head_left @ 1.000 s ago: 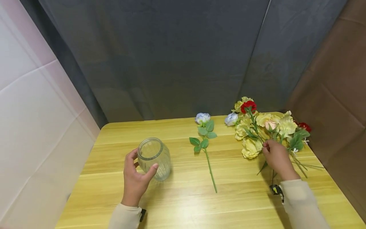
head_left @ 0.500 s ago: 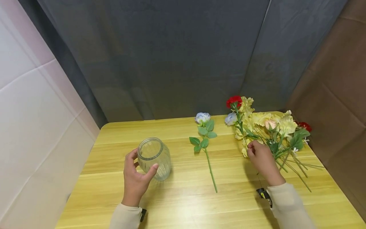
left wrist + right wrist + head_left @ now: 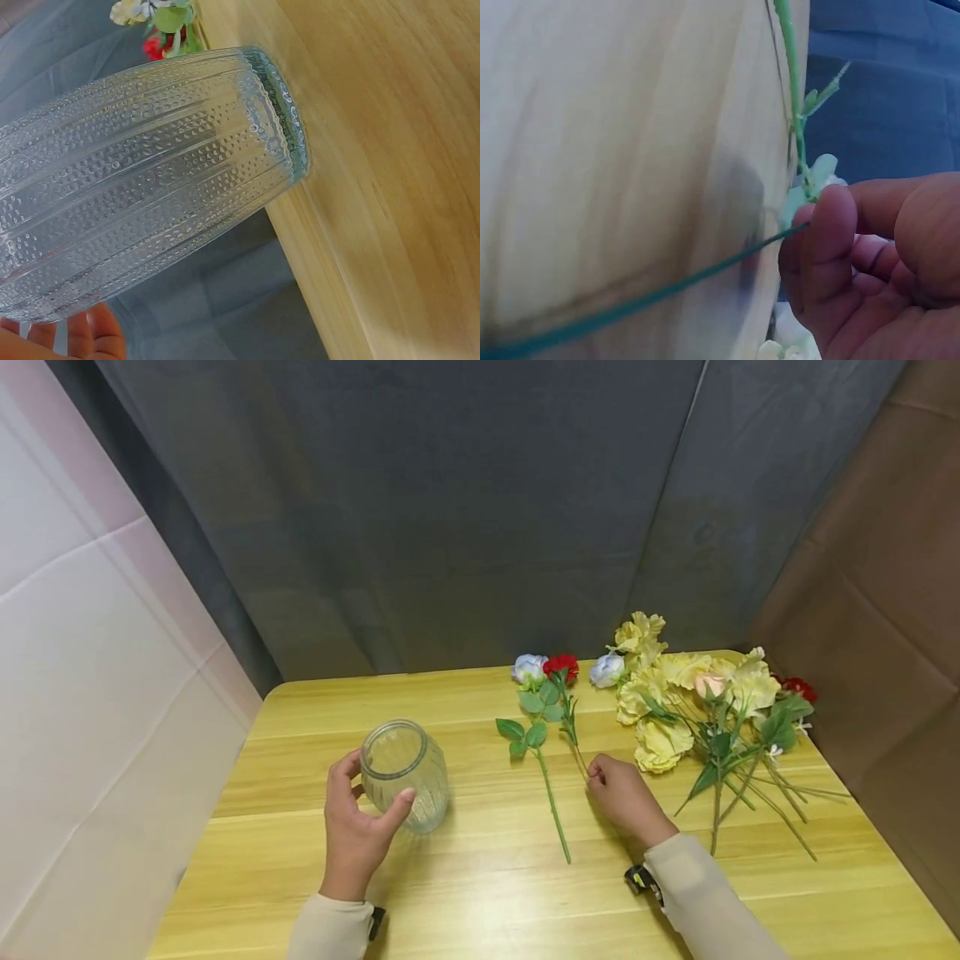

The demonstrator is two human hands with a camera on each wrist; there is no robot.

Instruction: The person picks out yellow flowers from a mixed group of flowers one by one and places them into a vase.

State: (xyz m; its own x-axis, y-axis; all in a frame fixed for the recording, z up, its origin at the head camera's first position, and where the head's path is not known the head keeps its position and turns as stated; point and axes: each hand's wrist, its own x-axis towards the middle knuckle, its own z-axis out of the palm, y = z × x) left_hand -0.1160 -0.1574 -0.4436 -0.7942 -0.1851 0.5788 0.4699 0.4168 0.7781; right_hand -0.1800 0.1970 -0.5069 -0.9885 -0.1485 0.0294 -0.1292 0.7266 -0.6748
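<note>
A clear, ribbed glass vase (image 3: 408, 777) stands on the left part of the table. My left hand (image 3: 362, 835) is curved around its near left side, fingers behind and thumb across the front. With thumb and fingertips, my right hand (image 3: 626, 795) pinches the thin stem of a red carnation (image 3: 561, 669). Its head overlaps a pale lilac rose (image 3: 530, 669) whose leafy stem lies on the table. In the right wrist view, the pinched stem (image 3: 667, 289) runs out past the fingertips, low over the wood.
On the right lies a loose pile of flowers: yellow blooms (image 3: 663, 745), a peach rose (image 3: 709, 686), another red flower (image 3: 799, 691) and a second lilac rose (image 3: 607, 671), stems crossing toward the front. A dark curtain (image 3: 450, 527) hangs behind the table (image 3: 480, 877).
My right hand has drawn the red carnation leftward out of the pile, bringing it beside the single lilac rose. The left hand and vase stay where they were.
</note>
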